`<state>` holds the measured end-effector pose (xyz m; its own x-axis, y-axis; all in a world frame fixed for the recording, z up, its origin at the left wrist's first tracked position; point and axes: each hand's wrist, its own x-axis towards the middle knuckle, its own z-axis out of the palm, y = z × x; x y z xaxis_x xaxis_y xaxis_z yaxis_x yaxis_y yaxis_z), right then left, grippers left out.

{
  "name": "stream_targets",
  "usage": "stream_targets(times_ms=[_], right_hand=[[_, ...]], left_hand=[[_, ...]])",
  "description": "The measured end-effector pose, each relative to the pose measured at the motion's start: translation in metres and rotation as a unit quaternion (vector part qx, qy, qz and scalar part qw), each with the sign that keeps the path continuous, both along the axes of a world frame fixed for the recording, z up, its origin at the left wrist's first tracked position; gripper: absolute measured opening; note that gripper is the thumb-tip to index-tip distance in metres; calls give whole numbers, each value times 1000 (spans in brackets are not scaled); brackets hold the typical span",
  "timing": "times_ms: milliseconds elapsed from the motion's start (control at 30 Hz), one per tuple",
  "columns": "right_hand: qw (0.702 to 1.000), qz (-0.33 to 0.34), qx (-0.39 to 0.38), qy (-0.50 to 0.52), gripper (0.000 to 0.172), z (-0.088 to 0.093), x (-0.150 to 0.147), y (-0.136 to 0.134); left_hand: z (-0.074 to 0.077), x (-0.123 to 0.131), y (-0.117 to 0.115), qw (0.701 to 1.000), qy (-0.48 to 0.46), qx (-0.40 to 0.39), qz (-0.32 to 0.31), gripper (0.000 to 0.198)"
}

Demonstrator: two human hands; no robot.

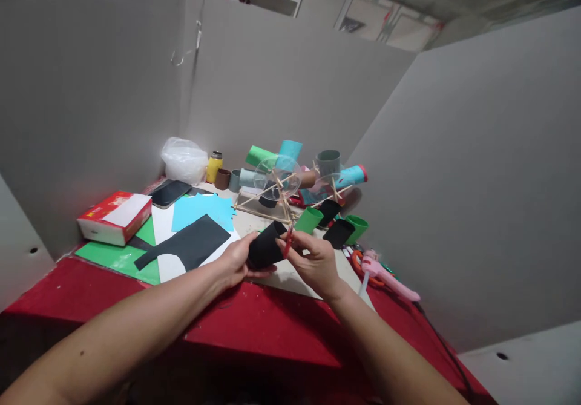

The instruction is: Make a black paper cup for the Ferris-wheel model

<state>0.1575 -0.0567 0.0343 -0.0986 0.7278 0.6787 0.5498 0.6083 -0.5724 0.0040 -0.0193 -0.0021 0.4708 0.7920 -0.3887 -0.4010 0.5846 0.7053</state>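
Over the front of the table, my left hand point(239, 257) is closed around a black paper tube point(267, 249), which tilts to the right. My right hand point(316, 261) pinches a slim red tool point(288, 243) at the tube's open end; its exact kind is too small to make out. Just beyond my fingers stand a green paper tube point(309, 220) and a black tube point(339, 233). Behind them is a wheel frame of wooden sticks and clear discs point(278, 178), with coloured paper tubes about it.
A pink glue gun point(388, 276) lies at the right edge, its cable trailing down. Left are black sheet point(195, 241), blue paper point(206, 211), a phone point(170, 193) and a red tissue pack point(115, 216). A white plastic bag point(184, 160) and yellow jar point(214, 167) stand behind.
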Motion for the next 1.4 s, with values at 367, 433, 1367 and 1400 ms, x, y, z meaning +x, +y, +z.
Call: stream_targets(times_ms=[367,433,1367,1400], right_hand=[[973,25,-4,228,25,3,27,10],[967,31,-22,253,25,1,28,10],[994,94,31,53,15,2,40,8],[993,105,29,46,15,2,40,8]], left_hand=[[13,-7,4,999,-20,-22,45,37],[15,-8,4,998,-20,-22,46,40],[34,-22,-10,921,143,348,-102,81],[35,-22,-12,906,158,372,-123,90]])
